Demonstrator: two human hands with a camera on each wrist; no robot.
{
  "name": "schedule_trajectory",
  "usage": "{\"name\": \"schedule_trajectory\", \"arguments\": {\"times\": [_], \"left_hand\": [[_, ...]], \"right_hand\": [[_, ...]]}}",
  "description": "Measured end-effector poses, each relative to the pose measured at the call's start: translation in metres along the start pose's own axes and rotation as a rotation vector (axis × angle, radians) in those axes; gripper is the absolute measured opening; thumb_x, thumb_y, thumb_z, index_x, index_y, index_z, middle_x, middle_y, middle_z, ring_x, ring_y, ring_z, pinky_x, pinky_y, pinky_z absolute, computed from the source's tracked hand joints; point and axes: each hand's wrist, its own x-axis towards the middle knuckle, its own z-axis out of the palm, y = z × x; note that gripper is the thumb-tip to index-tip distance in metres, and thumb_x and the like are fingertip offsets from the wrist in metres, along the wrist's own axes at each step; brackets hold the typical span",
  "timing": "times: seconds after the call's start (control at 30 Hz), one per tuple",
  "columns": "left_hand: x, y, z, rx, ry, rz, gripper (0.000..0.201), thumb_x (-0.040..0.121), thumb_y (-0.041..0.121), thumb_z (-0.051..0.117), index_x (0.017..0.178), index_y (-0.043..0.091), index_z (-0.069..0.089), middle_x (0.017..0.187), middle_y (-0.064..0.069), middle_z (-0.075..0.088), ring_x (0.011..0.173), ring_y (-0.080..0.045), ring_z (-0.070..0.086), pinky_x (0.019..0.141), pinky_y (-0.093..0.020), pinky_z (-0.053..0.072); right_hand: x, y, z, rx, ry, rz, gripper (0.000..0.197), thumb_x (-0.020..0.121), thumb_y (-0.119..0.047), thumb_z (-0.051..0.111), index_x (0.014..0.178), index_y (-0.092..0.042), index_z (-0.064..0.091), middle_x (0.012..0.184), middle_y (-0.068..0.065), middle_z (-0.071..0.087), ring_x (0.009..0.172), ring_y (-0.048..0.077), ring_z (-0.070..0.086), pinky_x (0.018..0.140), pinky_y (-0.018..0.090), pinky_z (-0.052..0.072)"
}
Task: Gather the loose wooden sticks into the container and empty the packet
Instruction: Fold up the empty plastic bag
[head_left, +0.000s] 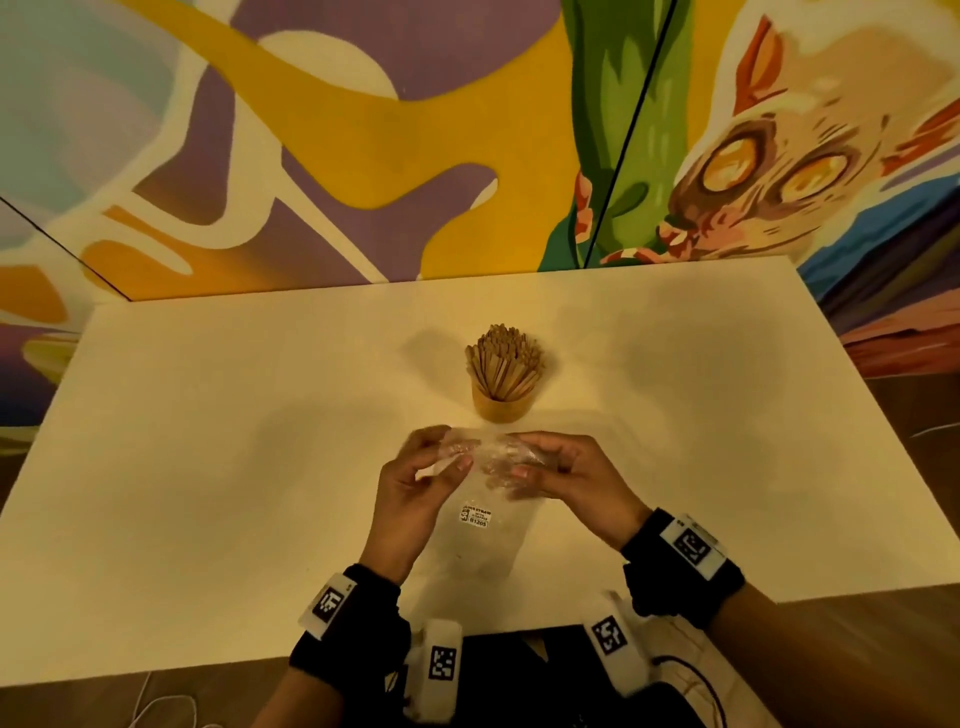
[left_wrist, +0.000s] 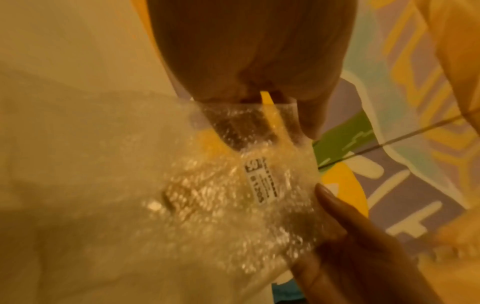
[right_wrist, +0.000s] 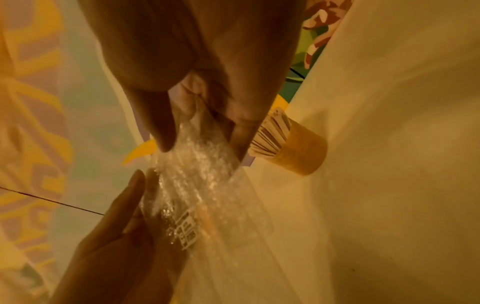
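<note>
Black wrist straps (head_left: 358, 613) with white square-coded tags nearest the lens; just beyond, clear plastic packet (head_left: 483, 499) held above the white worktop (head_left: 208, 467), top end crumpled between both hands, lower end hanging toward the wrists; small white label (head_left: 475, 516) on its front, top line "STRAW" and bottom line "81205" legible, middle lines too small to read; nothing discernible inside the packet; left hand (head_left: 415, 493) with fingers (head_left: 451, 457) curled round the crumpled left part, thumb against the film; right hand (head_left: 571, 483) with fingers (head_left: 524, 474) pinching the crumpled right part; just beyond the hands, upright round container (head_left: 501, 402) on the worktop, apart from the packet, crowded with wooden sticks (head_left: 504, 361) fanning out above its rim; painted mural wall (head_left: 363, 130) behind.
</note>
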Motion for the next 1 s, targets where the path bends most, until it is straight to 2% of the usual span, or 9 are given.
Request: {"name": "schedule_trajectory", "arguments": {"times": [0.07,0.13,0.23,0.3,0.5,0.63,0.73,0.83,1.0], "left_hand": [[0.0,-0.004,-0.004,0.159,0.033,0.101,0.019,0.078,0.034,0.074,0.094,0.024,0.078,0.132,0.005,0.053,0.123,-0.007,0.049,0.094,-0.019,0.044],[-0.001,-0.004,-0.005,0.079,-0.019,0.056,0.019,0.078,0.026,0.075,0.094,0.016,0.078,0.136,0.0,0.056,0.126,-0.008,0.05,0.101,-0.023,0.043],[-0.004,0.004,-0.001,-0.051,-0.043,-0.052,0.015,0.083,0.0,0.068,0.094,0.006,0.076,0.101,-0.008,0.075,0.093,-0.015,0.067,0.078,-0.031,0.051],[-0.004,0.005,0.0,-0.014,0.016,-0.058,0.02,0.084,-0.004,0.065,0.093,0.011,0.075,0.087,-0.002,0.076,0.077,-0.01,0.067,0.063,-0.023,0.05],[-0.003,0.004,0.002,-0.068,0.088,-0.114,0.021,0.087,0.0,0.066,0.105,0.01,0.063,0.082,-0.008,0.075,0.069,-0.016,0.068,0.052,-0.028,0.055],[-0.002,0.003,-0.003,-0.1,0.084,-0.155,0.028,0.088,-0.003,0.063,0.106,0.01,0.046,0.089,-0.009,0.076,0.071,-0.021,0.072,0.051,-0.024,0.051],[0.002,-0.001,-0.011,-0.091,0.131,-0.188,0.033,0.089,0.0,0.063,0.109,0.013,0.04,0.096,-0.013,0.075,0.078,-0.029,0.073,0.054,-0.026,0.051],[0.002,-0.009,-0.019,-0.085,0.118,-0.27,0.054,0.085,0.002,0.069,0.125,0.023,0.04,0.1,-0.012,0.074,0.083,-0.031,0.073,0.063,-0.034,0.055],[0.003,-0.034,-0.039,0.012,0.079,-0.376,0.068,0.086,0.006,0.068,0.142,0.031,0.038,0.093,-0.013,0.075,0.089,-0.033,0.071,0.078,-0.048,0.055]], "right_hand": [[0.0,0.0,0.002,0.034,-0.039,0.053,0.031,0.093,0.001,0.054,0.124,-0.003,0.061,0.107,0.02,0.072,0.095,0.034,0.071,0.079,0.036,0.058],[0.001,-0.001,0.004,0.067,-0.05,0.085,0.028,0.096,-0.001,0.051,0.12,-0.004,0.063,0.104,0.018,0.073,0.092,0.031,0.072,0.077,0.035,0.058],[0.006,0.002,0.005,-0.017,0.035,0.062,0.02,0.095,-0.008,0.056,0.108,-0.011,0.071,0.092,0.004,0.075,0.084,0.012,0.07,0.07,0.023,0.053],[0.008,0.004,0.005,-0.024,0.105,0.072,0.019,0.093,-0.015,0.061,0.106,-0.008,0.072,0.09,0.012,0.074,0.08,0.016,0.07,0.061,0.025,0.052],[0.017,0.015,0.012,0.087,0.327,0.118,0.024,0.088,-0.026,0.066,0.081,-0.006,0.076,0.075,0.014,0.071,0.062,0.024,0.066,0.055,0.034,0.058],[0.021,0.014,0.015,0.135,0.28,0.13,0.02,0.093,-0.021,0.062,0.095,-0.003,0.073,0.069,0.004,0.069,0.057,0.021,0.067,0.048,0.029,0.055],[0.02,0.021,0.019,0.084,0.163,0.197,0.016,0.088,-0.012,0.068,0.098,-0.001,0.069,0.084,0.016,0.073,0.07,0.033,0.07,0.05,0.029,0.054],[0.023,0.035,0.019,0.081,0.206,0.224,0.009,0.088,-0.005,0.066,0.092,0.004,0.066,0.082,0.022,0.073,0.063,0.033,0.07,0.052,0.032,0.055],[0.036,0.057,0.01,0.069,0.222,0.298,0.027,0.09,-0.018,0.066,0.097,0.008,0.06,0.095,0.03,0.068,0.073,0.04,0.07,0.053,0.032,0.055]]}}
